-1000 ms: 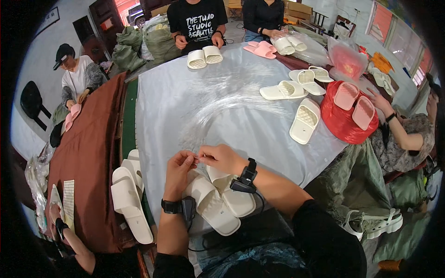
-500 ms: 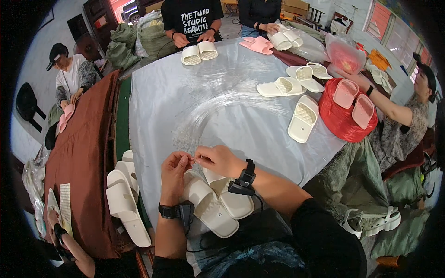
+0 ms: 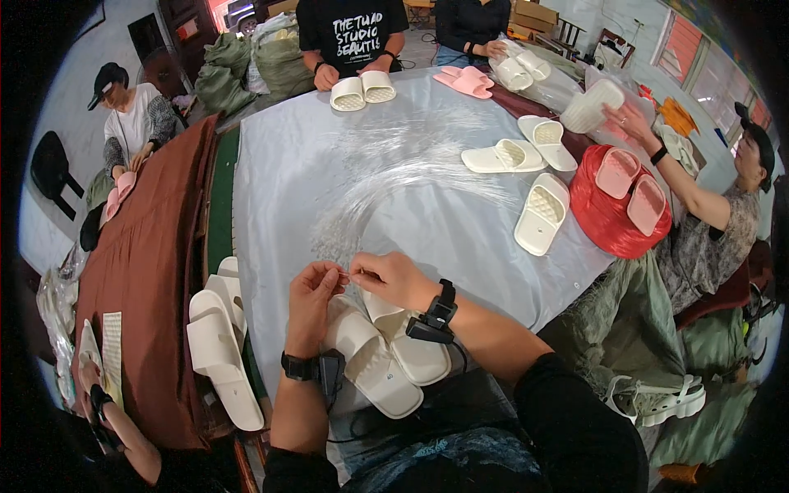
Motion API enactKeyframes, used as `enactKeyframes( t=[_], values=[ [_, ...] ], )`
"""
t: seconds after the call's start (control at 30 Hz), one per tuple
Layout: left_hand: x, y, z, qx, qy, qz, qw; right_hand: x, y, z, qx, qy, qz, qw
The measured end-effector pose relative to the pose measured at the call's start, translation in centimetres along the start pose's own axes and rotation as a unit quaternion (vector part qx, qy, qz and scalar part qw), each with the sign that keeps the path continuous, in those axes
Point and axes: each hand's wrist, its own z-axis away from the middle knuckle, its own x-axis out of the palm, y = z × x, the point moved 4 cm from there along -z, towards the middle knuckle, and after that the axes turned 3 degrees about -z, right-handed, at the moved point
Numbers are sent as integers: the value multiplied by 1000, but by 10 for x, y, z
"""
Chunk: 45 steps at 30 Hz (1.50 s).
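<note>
Just beyond a pair of cream slippers (image 3: 385,383), both my hands meet with their fingertips close together. My left hand (image 3: 314,297) is closed in a pinch, thumb against fingers. Beside it my right hand (image 3: 396,281) pinches too, knuckles up. Between the fingertips shows what looks like a thin strand, too fine to make out fully. The slippers lie side by side at the table's near edge, partly under my wrists, soles down and toe straps away from me. Beyond my hands, many thin clear plastic strands (image 3: 394,181) lie spread in a curved heap.
At the right, pink slippers (image 3: 648,204) rest on a red bundle (image 3: 604,228), near loose cream slippers (image 3: 542,215). More cream slippers (image 3: 222,361) stand left, beside a brown-covered table (image 3: 144,304). Co-workers sit around; one on the right holds up a white slipper (image 3: 593,107).
The co-worker on the right has lifted a white slipper off the table. My hands keep their pinch, barely moved. The whole view has shifted slightly.
</note>
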Motion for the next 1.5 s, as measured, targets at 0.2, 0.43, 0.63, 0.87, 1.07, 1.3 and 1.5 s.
enactKeyframes(
  t=[0.2,0.43,0.63,0.87,1.07,1.3,1.5],
  values=[
    [1,-1,-1,14,-24,2,1000,-1,1,0,1,2,0,1000],
    [-1,-1,-1,15,-27,-24,999,-2,-1,0,18,-3,8,1000],
    [0,2,-1,18,-7,-23,1000,-2,-1,0,16,-4,-11,1000],
    [1,-2,-1,1,-55,-52,997,-2,0,0,31,-12,-22,999],
    [1,-3,-1,0,-65,-37,997,-1,-1,-1,32,-24,1,999],
    [1,-3,-1,-6,-50,-56,997,-1,-1,0,25,-20,2,999],
    [2,-3,0,0,-45,-46,998,0,0,0,16,-19,15,1000]
  ],
)
